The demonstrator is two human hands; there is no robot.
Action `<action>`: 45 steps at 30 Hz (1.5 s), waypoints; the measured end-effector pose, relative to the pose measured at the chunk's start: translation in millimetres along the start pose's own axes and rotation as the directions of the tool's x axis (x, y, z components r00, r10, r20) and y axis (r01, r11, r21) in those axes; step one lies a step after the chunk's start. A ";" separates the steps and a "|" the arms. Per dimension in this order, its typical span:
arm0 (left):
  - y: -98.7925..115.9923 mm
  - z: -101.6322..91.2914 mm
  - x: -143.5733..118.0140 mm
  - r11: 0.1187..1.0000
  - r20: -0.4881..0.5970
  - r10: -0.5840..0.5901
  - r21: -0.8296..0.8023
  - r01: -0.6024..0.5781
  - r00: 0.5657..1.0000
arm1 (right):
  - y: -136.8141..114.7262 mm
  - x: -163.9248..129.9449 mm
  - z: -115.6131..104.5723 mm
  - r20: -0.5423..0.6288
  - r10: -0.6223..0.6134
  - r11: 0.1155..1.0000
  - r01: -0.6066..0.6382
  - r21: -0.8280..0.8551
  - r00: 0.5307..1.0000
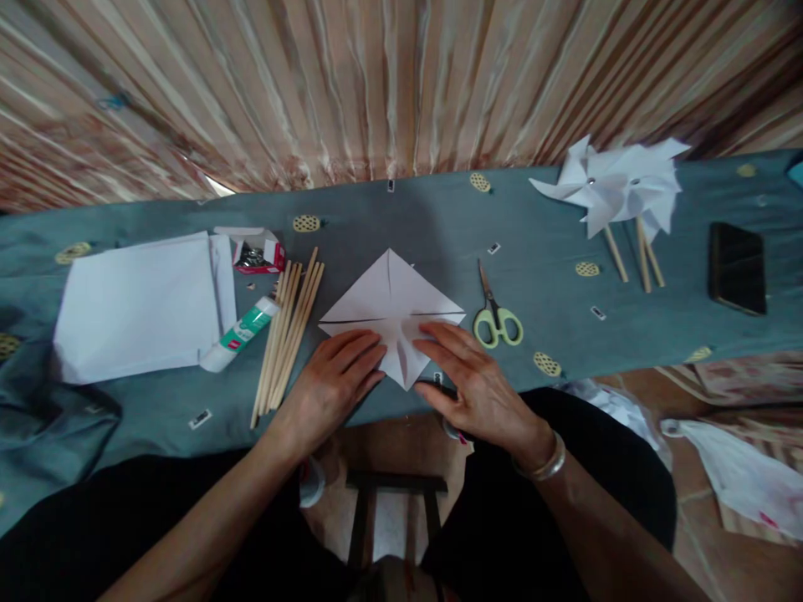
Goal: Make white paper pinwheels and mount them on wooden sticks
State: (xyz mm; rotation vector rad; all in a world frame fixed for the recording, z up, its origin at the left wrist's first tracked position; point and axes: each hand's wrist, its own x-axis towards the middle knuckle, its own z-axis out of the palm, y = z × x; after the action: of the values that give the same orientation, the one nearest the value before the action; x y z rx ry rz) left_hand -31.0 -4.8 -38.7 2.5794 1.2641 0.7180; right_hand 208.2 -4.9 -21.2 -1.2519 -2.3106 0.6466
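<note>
A square of white paper (390, 288) lies cornerwise on the cloth before me. Slits run in from its left and right corners, a line shows from the top corner, and the bottom part bulges upward. My left hand (335, 372) rests its outstretched fingers on the lower left edge. On the lower right edge lie the spread fingers of my right hand (480, 380), thumb near the bottom corner. Scissors with light green handles (495, 322) lie just right of the paper. To the left is a bundle of wooden sticks (288, 334).
A glue stick (242, 334) leans by a stack of white paper (138, 305); behind it sits a small open box of metal pins or clips (257, 253). At right are white paper pinwheels (618, 188) on sticks and a black phone (737, 267). A pleated curtain (389, 92) hangs behind.
</note>
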 end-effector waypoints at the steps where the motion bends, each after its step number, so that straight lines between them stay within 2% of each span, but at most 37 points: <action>1: 0.6 -0.2 0.1 1.000 0.000 -0.002 -0.003 0.002 1.000 | 0.1 -0.3 0.4 -0.005 -0.004 1.000 0.004 0.001 1.000; 7: 4.3 -2.0 0.2 0.999 -0.019 -0.009 -0.037 0.009 1.000 | -0.7 -0.1 3.2 -0.028 -0.021 1.000 0.020 -0.024 0.999; 14: 7.5 -4.4 8.1 0.967 -0.033 -0.164 -0.204 0.154 0.986 | -9.3 5.2 0.6 -0.020 -0.038 0.997 0.039 0.072 0.999; 20: 6.6 -1.4 14.7 0.958 -0.069 -0.220 -0.205 0.202 0.973 | -12.1 5.6 7.3 -0.081 -0.011 0.997 0.017 0.075 0.997; 25: 4.9 0.6 17.2 0.957 -0.102 -0.238 -0.194 0.215 0.966 | -12.9 5.4 18.0 -0.149 -0.048 0.999 0.050 0.014 0.988; 32: 3.8 2.9 21.3 0.952 -0.128 -0.266 -0.189 0.240 0.955 | -17.9 8.6 25.8 -0.152 -0.074 0.989 0.053 -0.135 0.986; 45: 2.5 6.9 25.5 0.949 -0.113 -0.295 -0.148 0.278 0.949 | -18.3 10.2 30.6 -0.152 -0.052 0.987 0.028 -0.158 0.987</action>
State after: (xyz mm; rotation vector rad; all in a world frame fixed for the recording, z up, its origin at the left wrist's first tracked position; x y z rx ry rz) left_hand -12.5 13.9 -35.0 2.2113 1.5357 0.8915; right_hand 173.6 -11.0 -33.4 -1.2725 -2.2851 0.3463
